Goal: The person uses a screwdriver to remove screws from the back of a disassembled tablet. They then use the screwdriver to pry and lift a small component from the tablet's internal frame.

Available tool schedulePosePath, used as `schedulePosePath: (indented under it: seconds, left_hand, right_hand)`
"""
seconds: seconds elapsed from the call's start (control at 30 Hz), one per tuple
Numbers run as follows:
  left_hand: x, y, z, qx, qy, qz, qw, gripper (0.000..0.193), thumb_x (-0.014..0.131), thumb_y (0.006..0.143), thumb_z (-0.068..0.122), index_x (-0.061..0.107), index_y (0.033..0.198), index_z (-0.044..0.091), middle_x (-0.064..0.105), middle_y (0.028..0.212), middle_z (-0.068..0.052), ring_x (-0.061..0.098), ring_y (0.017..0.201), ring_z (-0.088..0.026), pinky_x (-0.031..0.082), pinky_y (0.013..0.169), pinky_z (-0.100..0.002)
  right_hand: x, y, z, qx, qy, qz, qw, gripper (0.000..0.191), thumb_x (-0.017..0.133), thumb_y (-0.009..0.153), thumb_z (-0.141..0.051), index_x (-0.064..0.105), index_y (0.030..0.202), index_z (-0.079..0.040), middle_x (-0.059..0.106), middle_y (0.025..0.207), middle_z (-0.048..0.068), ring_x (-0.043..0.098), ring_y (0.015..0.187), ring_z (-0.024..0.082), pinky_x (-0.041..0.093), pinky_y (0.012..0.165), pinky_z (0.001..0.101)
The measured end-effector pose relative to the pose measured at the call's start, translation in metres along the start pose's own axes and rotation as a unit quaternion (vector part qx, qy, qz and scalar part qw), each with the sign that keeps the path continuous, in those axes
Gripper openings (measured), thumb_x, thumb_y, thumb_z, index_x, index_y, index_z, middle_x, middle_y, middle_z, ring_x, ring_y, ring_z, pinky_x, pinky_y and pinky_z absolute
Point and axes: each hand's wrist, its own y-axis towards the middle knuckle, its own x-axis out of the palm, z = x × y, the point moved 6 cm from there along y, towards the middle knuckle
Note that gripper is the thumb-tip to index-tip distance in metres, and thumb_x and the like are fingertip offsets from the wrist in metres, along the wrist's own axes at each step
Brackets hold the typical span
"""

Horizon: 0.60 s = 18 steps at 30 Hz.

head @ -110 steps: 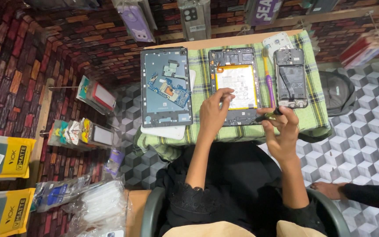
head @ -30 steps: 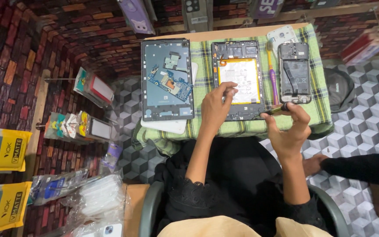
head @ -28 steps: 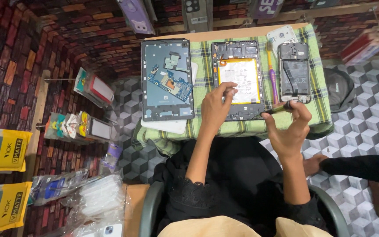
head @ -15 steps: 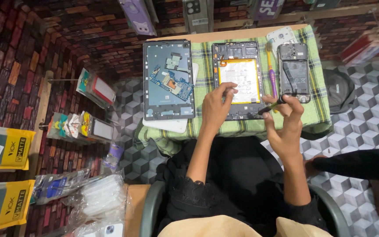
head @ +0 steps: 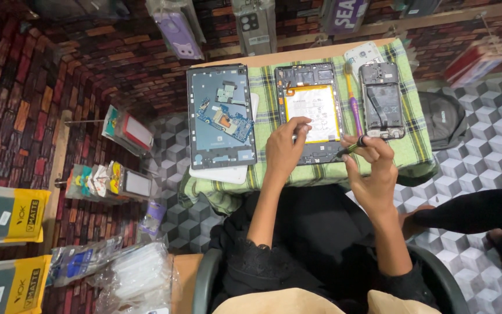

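A blue back frame (head: 222,116) with exposed circuit boards lies at 9 o'clock of the opened tablet (head: 312,113), over a white panel (head: 228,172). At 3 o'clock lie a purple-handled tool (head: 355,110) and an opened phone (head: 382,100), both close beside the work. The tablet sits mid-bench on the green checked cloth (head: 271,125), its pale yellow battery showing inside a dark frame. The left hand (head: 286,152) rests on the tablet's lower left, fingers curled, forefinger on the battery. The right hand (head: 373,171) pinches a dark slim tool (head: 350,148), tip at the tablet's lower right edge. The cloth's near edge lies at 6 o'clock, at the person's lap; the bench (head: 321,53) shows bare wood at 12 o'clock.
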Motion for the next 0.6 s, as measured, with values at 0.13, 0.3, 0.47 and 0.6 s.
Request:
schedulePosePath:
  seconds: [0.13,0.3,0.47,0.6]
  left_hand:
    - [0.001,-0.002,0.0,-0.018,-0.005,-0.005,1.0,0.017,0.059,0.1,0.019,0.07,0.113,0.016,0.079,0.098,0.0,0.075,0.092,-0.018,0.056,0.075,-0.034]
    - [0.0,-0.003,0.005,-0.024,0.005,0.003,1.0,0.017,0.063,0.098,0.02,0.072,0.111,0.015,0.078,0.096,-0.003,0.074,0.089,-0.02,0.056,0.072,-0.034]
    - [-0.012,-0.01,0.021,0.019,-0.104,0.022,0.994,0.014,0.062,0.102,0.013,0.07,0.113,0.01,0.077,0.105,-0.007,0.077,0.095,-0.021,0.06,0.078,-0.033]
    - [-0.06,-0.057,0.036,0.03,0.005,0.113,0.993,0.016,0.068,0.098,0.012,0.072,0.113,0.007,0.075,0.106,-0.012,0.074,0.092,-0.028,0.058,0.082,-0.037]
  right_hand:
    - [-0.003,0.002,0.006,0.008,-0.11,0.065,0.992,0.073,0.092,0.081,0.001,0.038,0.131,-0.008,0.07,0.1,0.016,0.073,0.093,0.025,0.056,0.083,0.0368]
    - [-0.005,-0.001,0.01,-0.014,-0.05,0.018,0.998,0.068,0.079,0.092,0.009,0.029,0.137,-0.005,0.069,0.121,0.021,0.073,0.102,0.028,0.056,0.09,0.0374]
    - [-0.005,-0.004,0.016,-0.004,-0.044,0.043,0.998,0.073,0.082,0.092,0.007,0.029,0.141,-0.008,0.068,0.108,0.014,0.074,0.094,0.024,0.058,0.086,0.0371]
    - [-0.008,-0.013,0.016,-0.007,-0.094,0.068,0.993,0.084,0.088,0.085,0.002,0.027,0.142,-0.005,0.058,0.118,0.022,0.07,0.092,0.03,0.057,0.084,0.0398]
